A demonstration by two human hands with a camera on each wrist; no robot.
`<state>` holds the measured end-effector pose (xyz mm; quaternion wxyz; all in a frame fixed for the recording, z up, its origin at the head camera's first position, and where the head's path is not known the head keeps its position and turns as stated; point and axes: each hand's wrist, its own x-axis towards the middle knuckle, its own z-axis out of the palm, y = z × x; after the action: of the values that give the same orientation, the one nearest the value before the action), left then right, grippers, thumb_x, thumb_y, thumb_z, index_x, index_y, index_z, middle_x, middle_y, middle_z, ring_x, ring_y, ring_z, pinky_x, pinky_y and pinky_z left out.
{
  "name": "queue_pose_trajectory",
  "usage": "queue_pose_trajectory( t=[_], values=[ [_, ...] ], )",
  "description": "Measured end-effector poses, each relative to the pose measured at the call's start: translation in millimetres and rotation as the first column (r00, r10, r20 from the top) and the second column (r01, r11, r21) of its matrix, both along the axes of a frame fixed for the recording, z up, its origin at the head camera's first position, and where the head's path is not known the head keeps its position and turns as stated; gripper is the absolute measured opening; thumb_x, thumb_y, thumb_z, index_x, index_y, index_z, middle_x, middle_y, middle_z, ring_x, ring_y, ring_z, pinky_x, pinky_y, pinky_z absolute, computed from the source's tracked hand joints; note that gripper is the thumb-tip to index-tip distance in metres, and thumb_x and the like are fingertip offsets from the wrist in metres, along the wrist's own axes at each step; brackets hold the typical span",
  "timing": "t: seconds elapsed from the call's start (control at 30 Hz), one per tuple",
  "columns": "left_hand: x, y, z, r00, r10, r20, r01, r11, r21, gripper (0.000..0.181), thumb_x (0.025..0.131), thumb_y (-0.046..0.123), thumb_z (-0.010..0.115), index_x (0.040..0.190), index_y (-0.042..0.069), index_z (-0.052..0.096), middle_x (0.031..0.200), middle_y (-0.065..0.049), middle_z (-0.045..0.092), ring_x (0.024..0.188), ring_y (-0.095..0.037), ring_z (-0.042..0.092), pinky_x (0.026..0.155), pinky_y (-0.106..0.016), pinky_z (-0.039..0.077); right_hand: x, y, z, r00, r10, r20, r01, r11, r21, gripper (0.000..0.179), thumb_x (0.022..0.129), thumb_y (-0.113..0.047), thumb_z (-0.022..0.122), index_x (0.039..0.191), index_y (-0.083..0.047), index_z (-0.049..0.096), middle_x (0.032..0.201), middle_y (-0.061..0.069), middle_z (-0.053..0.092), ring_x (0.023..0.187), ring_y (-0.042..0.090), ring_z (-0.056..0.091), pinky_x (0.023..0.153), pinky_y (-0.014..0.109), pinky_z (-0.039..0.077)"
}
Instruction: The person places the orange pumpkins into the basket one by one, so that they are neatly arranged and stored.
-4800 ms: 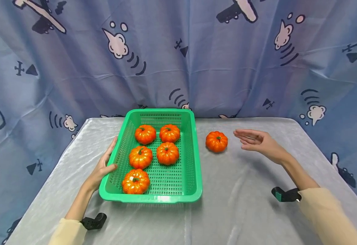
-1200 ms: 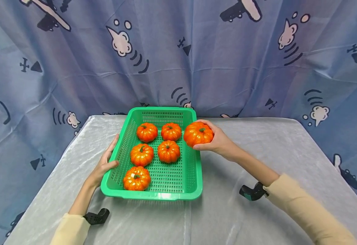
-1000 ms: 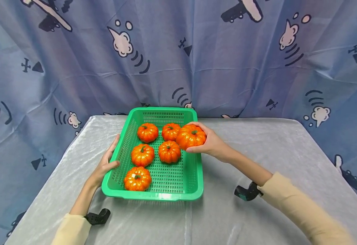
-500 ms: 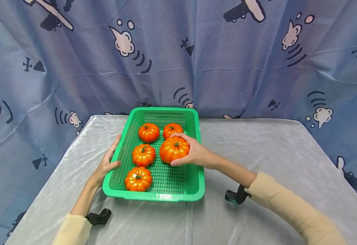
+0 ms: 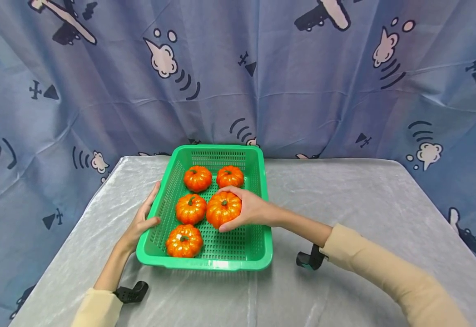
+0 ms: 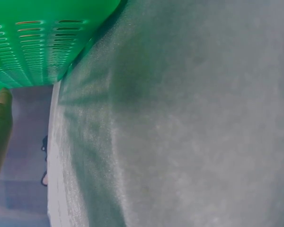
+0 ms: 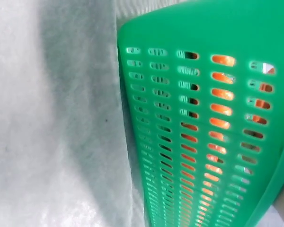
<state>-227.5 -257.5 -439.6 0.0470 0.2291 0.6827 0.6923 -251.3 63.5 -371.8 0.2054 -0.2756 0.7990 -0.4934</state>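
My right hand (image 5: 251, 209) grips a glossy orange pumpkin (image 5: 223, 210) by its right side, inside the green basket (image 5: 205, 262). The held pumpkin looks larger than its neighbours and hides the spot where another one lay. Around it in the basket lie a front pumpkin (image 5: 184, 241), a left pumpkin (image 5: 190, 209) and two back pumpkins, the left one (image 5: 197, 178) and the right one (image 5: 230, 177). My left hand (image 5: 139, 223) holds the basket's left rim, thumb over the edge and fingers along the outer wall. The right wrist view shows orange through the slots of the basket wall (image 7: 180, 28).
The basket stands on a table with a silvery-grey cloth (image 5: 344, 195). Behind the table hangs a blue printed curtain (image 5: 295, 109). Each wrist carries a black camera, the left camera (image 5: 131, 293) and the right camera (image 5: 310, 259).
My right hand has gripped the pumpkin that lay on the table and carried it left over the rim into the basket, lately a little lower and nearer. My left hand has stayed on the rim.
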Motion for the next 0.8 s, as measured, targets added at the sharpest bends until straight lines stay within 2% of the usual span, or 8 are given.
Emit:
queue_pose_trajectory(
  t=[0.2,0.37,0.63,0.8],
  values=[
    [-0.2,0.0,-1.0,1.0,-0.012,-0.005,0.012,1.0,0.013,0.089,0.08,-0.004,0.043,0.155,0.012,-0.003,0.16,-0.011,-0.011,0.135,-0.012,0.029,0.1,-0.024,0.042,1.3,-4.9,-1.8,0.997,0.037,-0.063,-0.031,0.995,0.095,0.073,0.064,-0.028,0.088,0.126,-0.019,0.05,0.113,0.0,0.057,0.098,0.019,0.056,0.079,0.03,0.054],
    [-0.2,0.6,0.2,1.0,-0.012,0.006,0.011,1.0,0.019,0.088,0.081,-0.004,0.043,0.155,0.013,-0.002,0.16,-0.01,-0.01,0.134,-0.013,0.031,0.1,-0.025,0.043,-0.1,-6.3,-2.5,0.99,0.114,-0.089,-0.1,0.984,0.15,0.074,0.061,-0.024,0.09,0.124,-0.019,0.051,0.114,-0.001,0.055,0.1,0.017,0.055,0.08,0.029,0.053],
    [-0.1,1.4,1.2,1.0,-0.02,0.011,0.019,0.999,0.033,0.089,0.081,-0.006,0.042,0.155,0.012,-0.003,0.16,-0.01,-0.011,0.135,-0.012,0.031,0.1,-0.024,0.042,0.7,-10.1,-2.8,0.968,0.244,-0.054,-0.22,0.934,0.28,0.073,0.063,-0.029,0.089,0.123,-0.018,0.048,0.109,-0.004,0.056,0.097,0.012,0.056,0.08,0.025,0.052],
    [-0.4,1.0,0.8,1.0,-0.02,0.012,0.02,0.999,0.039,0.089,0.08,-0.006,0.042,0.155,0.012,-0.004,0.16,-0.01,-0.012,0.134,-0.012,0.031,0.1,-0.025,0.043,2.1,-11.3,-4.7,0.962,0.271,-0.032,-0.247,0.915,0.319,0.073,0.064,-0.028,0.088,0.122,-0.016,0.046,0.106,-0.002,0.056,0.093,0.012,0.055,0.078,0.025,0.052]
  ],
)
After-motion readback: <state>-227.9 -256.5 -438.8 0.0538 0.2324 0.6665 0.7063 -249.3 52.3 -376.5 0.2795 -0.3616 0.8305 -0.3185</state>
